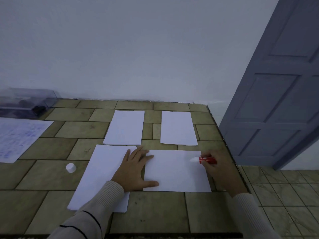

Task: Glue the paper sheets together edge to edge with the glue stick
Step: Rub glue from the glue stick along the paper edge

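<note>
Several white paper sheets lie on the tiled table [51, 178]. My left hand [136, 171] lies flat with spread fingers, pressing on the left edge of the near right sheet [177, 173] and partly on the near left stack [101, 176]. My right hand [215, 168] grips a red glue stick [206, 160] with its white tip over the right sheet's upper right corner. Two more sheets lie further back, a left one [125, 127] and a right one [177, 128]. The white cap [71, 167] stands on the table to the left.
A printed sheet [19, 137] lies at the far left, with a clear plastic box [25, 102] behind it against the wall. The table's right edge [229, 152] runs just beyond my right hand, and a blue-grey door [279, 100] stands past it.
</note>
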